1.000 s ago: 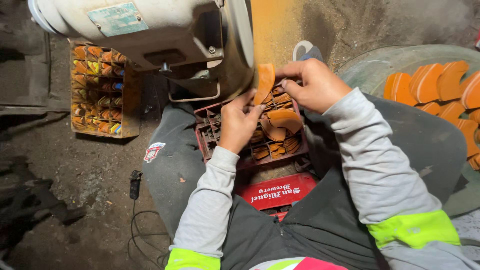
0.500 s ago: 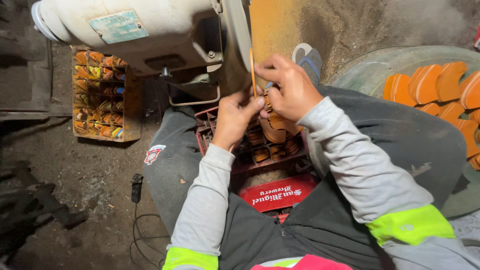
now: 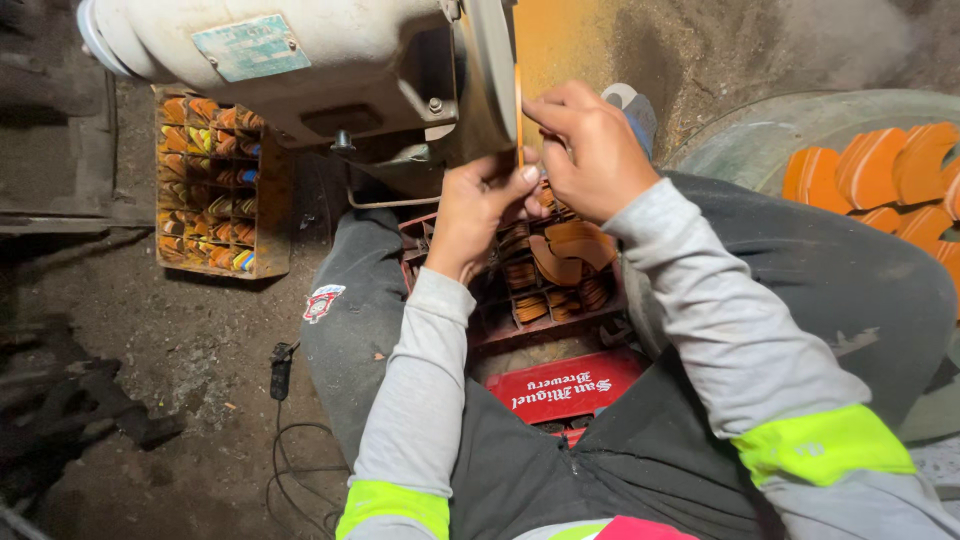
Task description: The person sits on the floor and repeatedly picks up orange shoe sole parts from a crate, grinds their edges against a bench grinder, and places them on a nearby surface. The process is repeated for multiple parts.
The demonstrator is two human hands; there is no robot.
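Held edge-on against the grinding wheel point(image 3: 492, 70): a thin orange piece point(image 3: 518, 115), long axis running up and down in the view, top end pointing toward the yellow-orange panel point(image 3: 570, 45) behind the wheel, flat faces turned left and right so that only a narrow strip showed. Pinched at its lower end by the left hand point(image 3: 480, 210), thumb and forefinger narrowed on it; gripped from the right of the wheel by the right hand point(image 3: 588, 150), fingers curled and closed on the same piece. Just left of the wheel, the pale, grimy motor housing point(image 3: 290, 50) with a bluish plate on it. Directly below the wheel, between the knees, a red crate point(image 3: 560, 385) with compartments of stacked orange pieces point(image 3: 565, 255) — curved, worn, lying at mixed angles. Well left of the wheel, on the ground, a second crate point(image 3: 215, 190) packed with more orange and yellow pieces. Right of the wheel, a round grey tub point(image 3: 760, 125) with larger orange curved blanks point(image 3: 890, 170) standing on edge inside. Underfoot, dark packed dirt floor point(image 3: 160, 350), littered and oily; below and left of the wheel, a black cable with plug point(image 3: 282, 370) trailing across it. Dim, cramped workshop corner, lit mainly near the wheel.
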